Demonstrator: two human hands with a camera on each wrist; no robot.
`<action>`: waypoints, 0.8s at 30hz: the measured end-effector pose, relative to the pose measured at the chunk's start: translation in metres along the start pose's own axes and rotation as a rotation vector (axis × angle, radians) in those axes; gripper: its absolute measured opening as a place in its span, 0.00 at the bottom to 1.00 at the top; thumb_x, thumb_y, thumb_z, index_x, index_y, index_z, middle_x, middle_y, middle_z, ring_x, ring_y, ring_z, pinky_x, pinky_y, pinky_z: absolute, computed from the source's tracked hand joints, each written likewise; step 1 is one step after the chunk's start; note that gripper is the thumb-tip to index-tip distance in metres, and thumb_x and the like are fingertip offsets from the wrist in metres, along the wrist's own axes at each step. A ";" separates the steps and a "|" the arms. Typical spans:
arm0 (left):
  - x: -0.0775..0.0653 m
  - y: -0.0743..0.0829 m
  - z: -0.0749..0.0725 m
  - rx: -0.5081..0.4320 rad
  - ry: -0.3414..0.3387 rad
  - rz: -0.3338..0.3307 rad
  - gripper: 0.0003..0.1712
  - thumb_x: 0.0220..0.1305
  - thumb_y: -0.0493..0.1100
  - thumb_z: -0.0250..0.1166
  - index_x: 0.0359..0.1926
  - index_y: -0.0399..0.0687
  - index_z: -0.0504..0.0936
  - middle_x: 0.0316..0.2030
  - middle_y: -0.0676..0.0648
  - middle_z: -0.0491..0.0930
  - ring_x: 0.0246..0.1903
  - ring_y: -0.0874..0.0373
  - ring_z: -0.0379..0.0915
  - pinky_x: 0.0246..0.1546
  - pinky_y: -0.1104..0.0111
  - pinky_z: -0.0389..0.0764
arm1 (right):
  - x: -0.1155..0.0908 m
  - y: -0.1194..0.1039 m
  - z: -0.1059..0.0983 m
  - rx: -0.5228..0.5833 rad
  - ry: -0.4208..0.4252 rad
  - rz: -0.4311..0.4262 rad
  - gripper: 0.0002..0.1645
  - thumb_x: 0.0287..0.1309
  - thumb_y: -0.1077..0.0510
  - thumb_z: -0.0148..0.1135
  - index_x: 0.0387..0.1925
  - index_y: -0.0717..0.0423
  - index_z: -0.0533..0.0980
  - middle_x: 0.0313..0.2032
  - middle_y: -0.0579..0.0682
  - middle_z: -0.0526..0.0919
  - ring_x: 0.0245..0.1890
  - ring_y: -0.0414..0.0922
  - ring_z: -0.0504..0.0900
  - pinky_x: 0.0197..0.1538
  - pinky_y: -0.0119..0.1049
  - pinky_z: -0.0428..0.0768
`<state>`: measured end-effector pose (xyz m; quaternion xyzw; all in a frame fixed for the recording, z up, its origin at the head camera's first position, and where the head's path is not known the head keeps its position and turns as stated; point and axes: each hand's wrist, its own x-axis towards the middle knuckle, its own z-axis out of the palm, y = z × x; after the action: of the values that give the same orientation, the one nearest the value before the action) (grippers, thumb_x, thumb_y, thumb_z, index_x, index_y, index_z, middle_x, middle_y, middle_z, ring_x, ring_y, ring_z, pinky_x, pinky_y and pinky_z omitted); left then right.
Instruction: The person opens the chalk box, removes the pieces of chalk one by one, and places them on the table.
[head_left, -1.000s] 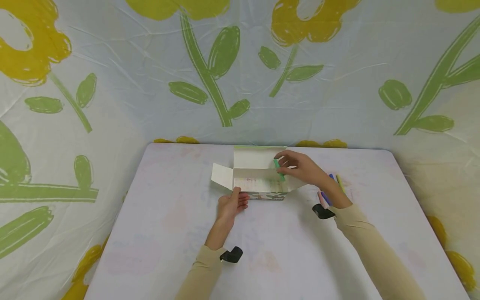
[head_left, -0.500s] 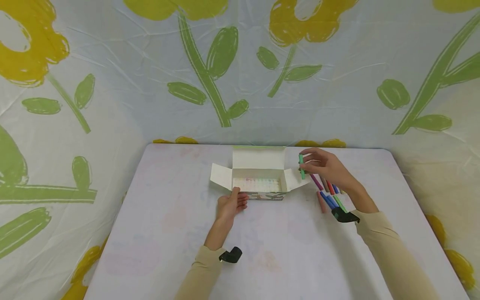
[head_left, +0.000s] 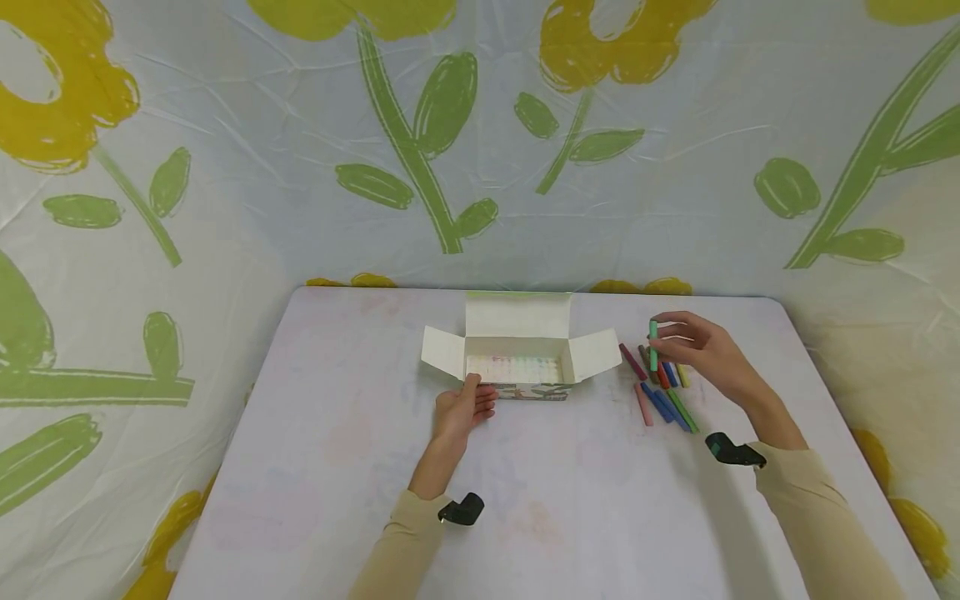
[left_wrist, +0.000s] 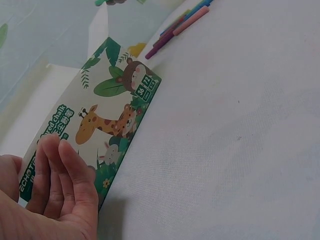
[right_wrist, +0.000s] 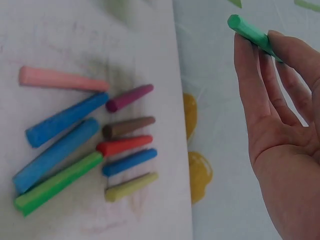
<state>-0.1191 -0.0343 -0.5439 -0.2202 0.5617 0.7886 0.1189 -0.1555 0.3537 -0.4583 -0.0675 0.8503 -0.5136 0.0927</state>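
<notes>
An open cardboard chalk box printed with animals stands at the far middle of the table in the head view, flaps spread, with rows of pale chalk inside. At its front left corner my left hand grips the front wall, thumb at the top edge and fingers outside. Off to the right, my right hand pinches a green chalk stick above the table, between thumb and fingers. Below that hand lie several loose sticks, among them a pink chalk, a light green chalk and a purple chalk.
The white table has faint coloured smudges. Its far edge meets a hanging cloth printed with flowers. The box's right flap reaches out towards the loose chalks.
My right hand has carried the green chalk stick from above the box rightward to over the loose chalks. My left hand has stayed at the box.
</notes>
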 end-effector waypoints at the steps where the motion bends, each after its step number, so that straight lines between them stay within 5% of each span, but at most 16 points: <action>1: 0.000 0.000 0.000 0.002 -0.003 0.003 0.21 0.73 0.46 0.59 0.39 0.28 0.85 0.30 0.45 0.87 0.26 0.62 0.80 0.34 0.70 0.86 | -0.002 0.003 -0.002 0.010 0.007 0.007 0.28 0.72 0.56 0.63 0.68 0.59 0.69 0.53 0.49 0.82 0.47 0.39 0.86 0.48 0.27 0.83; 15: 0.000 0.000 -0.001 0.003 -0.020 0.009 0.22 0.74 0.46 0.59 0.41 0.27 0.84 0.29 0.46 0.86 0.27 0.63 0.80 0.34 0.72 0.85 | -0.033 0.045 -0.019 -0.026 0.025 0.013 0.28 0.73 0.57 0.62 0.68 0.62 0.67 0.53 0.46 0.80 0.44 0.35 0.86 0.47 0.23 0.82; 24: -0.001 0.001 -0.003 -0.006 -0.043 0.000 0.24 0.76 0.47 0.57 0.43 0.25 0.84 0.31 0.46 0.86 0.27 0.62 0.80 0.37 0.68 0.86 | -0.053 0.071 -0.029 -0.047 0.014 0.066 0.29 0.74 0.56 0.60 0.68 0.65 0.66 0.49 0.34 0.80 0.43 0.34 0.86 0.45 0.23 0.83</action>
<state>-0.1179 -0.0370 -0.5428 -0.2038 0.5564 0.7949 0.1303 -0.1124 0.4230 -0.5034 -0.0381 0.8645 -0.4908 0.1018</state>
